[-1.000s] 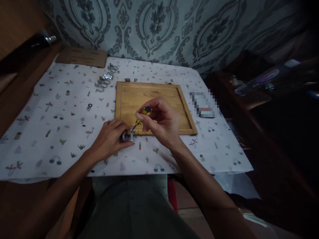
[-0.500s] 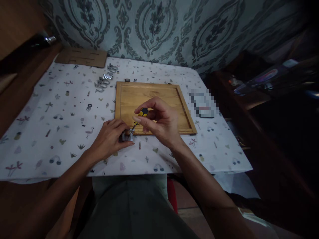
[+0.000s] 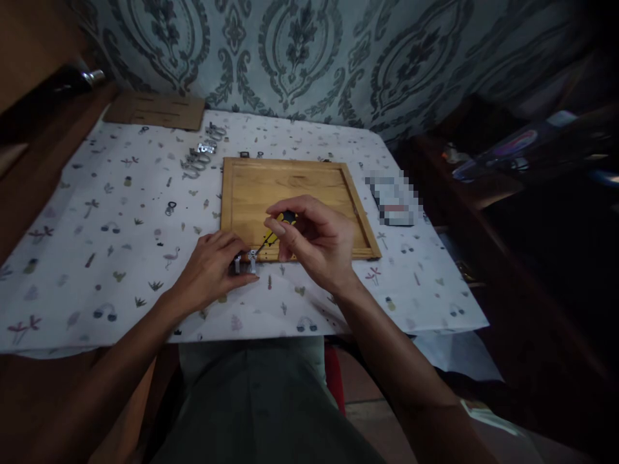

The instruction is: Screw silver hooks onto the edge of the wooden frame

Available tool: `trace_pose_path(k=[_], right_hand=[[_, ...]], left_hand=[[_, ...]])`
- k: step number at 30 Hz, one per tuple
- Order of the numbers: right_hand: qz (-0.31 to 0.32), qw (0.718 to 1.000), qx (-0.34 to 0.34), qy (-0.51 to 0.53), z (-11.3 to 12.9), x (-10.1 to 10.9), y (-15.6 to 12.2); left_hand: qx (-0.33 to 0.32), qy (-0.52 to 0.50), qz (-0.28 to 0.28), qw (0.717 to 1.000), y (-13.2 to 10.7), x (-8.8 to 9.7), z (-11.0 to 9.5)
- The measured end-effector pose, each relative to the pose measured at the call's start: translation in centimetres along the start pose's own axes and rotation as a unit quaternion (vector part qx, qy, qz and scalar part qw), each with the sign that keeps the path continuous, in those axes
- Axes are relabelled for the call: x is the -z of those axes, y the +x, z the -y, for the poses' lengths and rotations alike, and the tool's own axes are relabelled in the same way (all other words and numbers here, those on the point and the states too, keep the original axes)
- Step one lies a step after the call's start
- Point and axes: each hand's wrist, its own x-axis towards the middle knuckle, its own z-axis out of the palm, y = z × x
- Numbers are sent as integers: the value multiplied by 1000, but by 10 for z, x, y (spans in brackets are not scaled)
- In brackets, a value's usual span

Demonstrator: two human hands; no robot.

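My right hand [image 3: 322, 241] grips a yellow-and-black screwdriver [image 3: 273, 238] by its handle, the shaft slanting down to the left. Its tip meets a small metal clasp-like fitting [image 3: 252, 260] at the near left corner of a framed wooden panel [image 3: 290, 180]. My left hand [image 3: 213, 267] is closed around that fitting, fingers over the panel's edge and thumb beneath on the near side. The panel lies flat on the patterned tablecloth [image 3: 116, 277]. Just where the tip sits on the fitting is too small to make out.
Several grey metal hinges [image 3: 196, 161] lie in a row at the back left, beside a piece of cardboard [image 3: 155, 111]. A small dark metal part [image 3: 170, 208] rests left of the panel. A blurred-out phone-like object [image 3: 394, 198] lies to its right.
My right hand has moved slightly right and the screwdriver leans lower, with more of its shaft showing. My left hand stays on the fitting.
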Motion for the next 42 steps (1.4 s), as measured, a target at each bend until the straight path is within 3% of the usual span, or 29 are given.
trace_pose_path(k=[24, 42], right_hand=[[30, 999, 24, -2, -3, -1, 0], [15, 999, -35, 39, 0, -4, 3]], left_hand=[[16, -29, 21, 999, 1, 3, -1], [-2, -2, -6, 1000, -1, -1, 1]])
